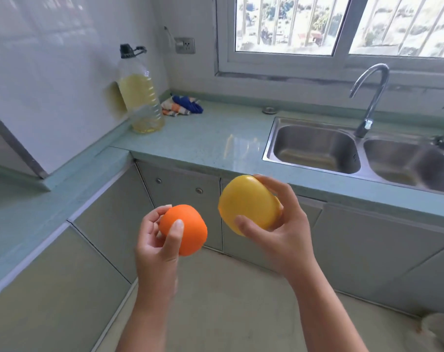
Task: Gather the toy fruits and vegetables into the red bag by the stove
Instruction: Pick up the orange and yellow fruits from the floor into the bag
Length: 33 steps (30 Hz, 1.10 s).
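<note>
Toy orange [187, 228] is gripped in the left hand [156, 246]; at its 2 o'clock, a yellow toy fruit [248, 203] is clasped in the right hand [284, 233], above the floor. Beyond, an oil bottle [140, 97] is seen on the bench [215, 138].

Left hand [156, 240] grips an orange toy fruit [187, 228]; right hand [283, 229] grips a yellow toy fruit [248, 203] (both held above the floor, apart); oil bottle [139, 95] and cloth [181, 105] rest on green countertop [215, 138]; sink [317, 148] beside.
</note>
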Available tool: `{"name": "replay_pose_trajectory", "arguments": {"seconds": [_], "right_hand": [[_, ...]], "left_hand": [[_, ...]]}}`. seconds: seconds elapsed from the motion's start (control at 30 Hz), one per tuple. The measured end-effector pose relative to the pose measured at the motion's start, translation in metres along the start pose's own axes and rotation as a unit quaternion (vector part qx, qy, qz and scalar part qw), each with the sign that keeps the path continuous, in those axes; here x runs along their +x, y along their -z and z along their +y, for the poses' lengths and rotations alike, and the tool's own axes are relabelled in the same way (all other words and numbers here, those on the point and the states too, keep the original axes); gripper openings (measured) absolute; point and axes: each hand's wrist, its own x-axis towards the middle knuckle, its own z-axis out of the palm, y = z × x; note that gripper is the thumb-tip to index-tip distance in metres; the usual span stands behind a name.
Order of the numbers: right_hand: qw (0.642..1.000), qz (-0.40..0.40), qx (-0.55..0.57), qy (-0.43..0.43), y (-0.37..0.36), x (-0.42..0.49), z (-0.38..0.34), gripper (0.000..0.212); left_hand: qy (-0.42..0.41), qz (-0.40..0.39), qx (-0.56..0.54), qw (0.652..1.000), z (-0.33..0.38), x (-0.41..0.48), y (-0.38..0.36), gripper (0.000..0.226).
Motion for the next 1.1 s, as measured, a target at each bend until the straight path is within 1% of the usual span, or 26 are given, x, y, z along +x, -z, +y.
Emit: {"name": "replay_pose_trajectory", "arguments": {"seconds": [0.1, 0.23, 0.4, 0.47, 0.63, 0.8, 0.97, 1.1], "right_hand": [[1.000, -0.006, 0.000, 0.020, 0.000, -0.012, -0.031, 0.056], [0.999, -0.013, -0.018, 0.050, 0.001, -0.031, -0.069, 0.056], [0.995, -0.026, -0.037, 0.091, -0.006, -0.056, -0.097, 0.059], [0.992, -0.044, -0.035, 0.108, -0.015, -0.062, -0.104, 0.059], [0.983, -0.127, -0.013, 0.135, -0.056, -0.087, -0.116, 0.059], [0.968, -0.200, 0.010, 0.150, -0.104, -0.111, -0.129, 0.057], [0.951, -0.263, 0.023, 0.163, -0.162, -0.142, -0.145, 0.057], [0.931, -0.326, 0.037, 0.161, -0.218, -0.180, -0.160, 0.057]], "left_hand": [[-0.071, -0.017, 0.025, 0.997, 0.041, -0.012, -0.001, 0.043], [-0.136, -0.022, 0.073, 0.988, 0.082, -0.033, 0.014, 0.042], [-0.230, -0.011, 0.162, 0.959, 0.115, -0.061, 0.049, 0.037], [-0.250, -0.006, 0.181, 0.951, 0.123, -0.068, 0.063, 0.038], [-0.257, 0.051, 0.217, 0.941, 0.132, -0.096, 0.117, 0.039], [-0.244, 0.131, 0.251, 0.928, 0.139, -0.121, 0.179, 0.039], [-0.222, 0.201, 0.260, 0.918, 0.152, -0.147, 0.242, 0.038], [-0.209, 0.261, 0.274, 0.902, 0.165, -0.170, 0.301, 0.039]]}}
